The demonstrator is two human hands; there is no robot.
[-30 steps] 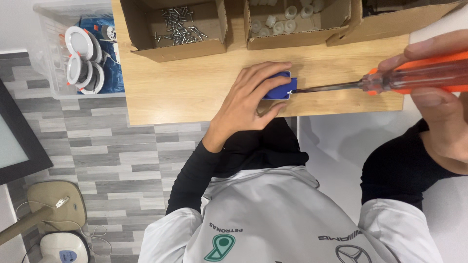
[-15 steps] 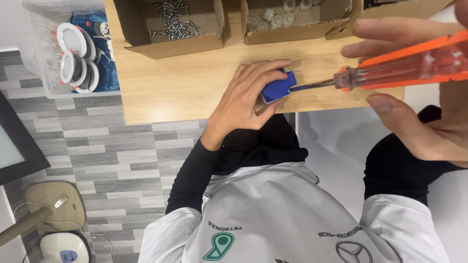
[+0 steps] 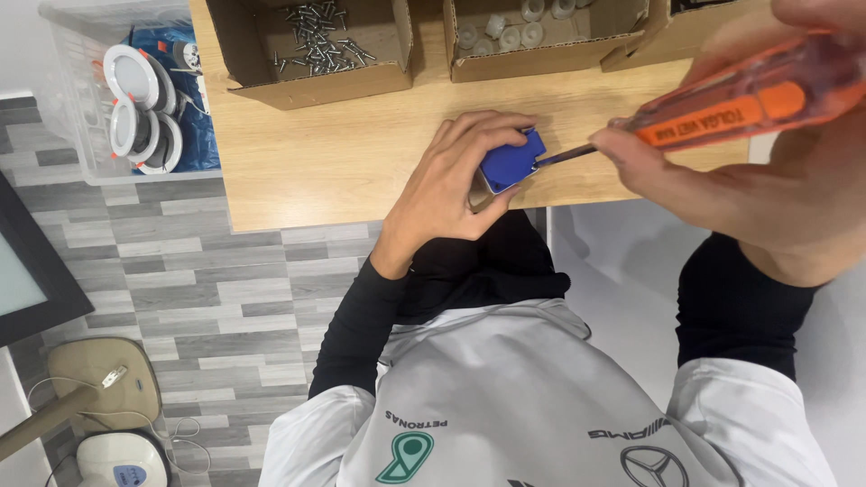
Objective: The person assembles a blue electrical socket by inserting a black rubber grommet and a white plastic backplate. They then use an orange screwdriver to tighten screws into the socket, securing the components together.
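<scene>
My left hand point(image 3: 448, 187) grips a small blue plastic block point(image 3: 510, 163) and presses it against the wooden table point(image 3: 334, 162). My right hand point(image 3: 767, 171) holds an orange-handled screwdriver point(image 3: 740, 104). Its metal shaft points left and the tip meets the right side of the blue block. My fingers wrap the handle and the thumb and forefinger pinch near the shaft.
Two open cardboard boxes stand at the table's far edge: one with several screws point(image 3: 317, 41), one with small white parts point(image 3: 514, 32). A clear plastic bin point(image 3: 99, 99) holding round white fittings sits left of the table. Grey tiled floor point(image 3: 198, 289) lies below.
My right hand has moved closer and regripped the screwdriver handle, now pinching near the shaft. The left hand keeps its hold on the blue block, which has turned slightly.
</scene>
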